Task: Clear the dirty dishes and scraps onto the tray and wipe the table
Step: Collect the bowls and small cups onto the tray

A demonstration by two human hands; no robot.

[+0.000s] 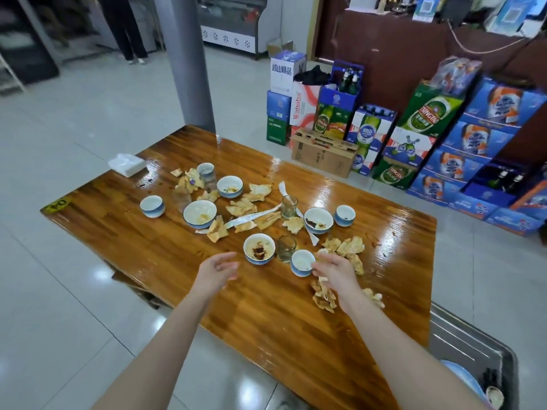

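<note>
cup (302, 262) just beside the right hand (337, 272) fingers (321, 271) — left hand (217, 269) apart

L forearm (165, 335) enters from lower left, R forearm (393, 341) from lower right; both bare, converging toward frame centre. L hand (217, 270): fingers loosely spread, nothing held. R hand (336, 272): palm down, fingers relaxed, blurred.

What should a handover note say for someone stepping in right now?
Left hand: open, empty, beside the sauce-stained bowl.
Right hand: open, at the small cup; contact unclear.
Other bowls, glasses and scraps all lie on the table; the tray sits off its near right corner.
Done: no sign of clearing on the table.
Left: load everything, then wipe.
</note>
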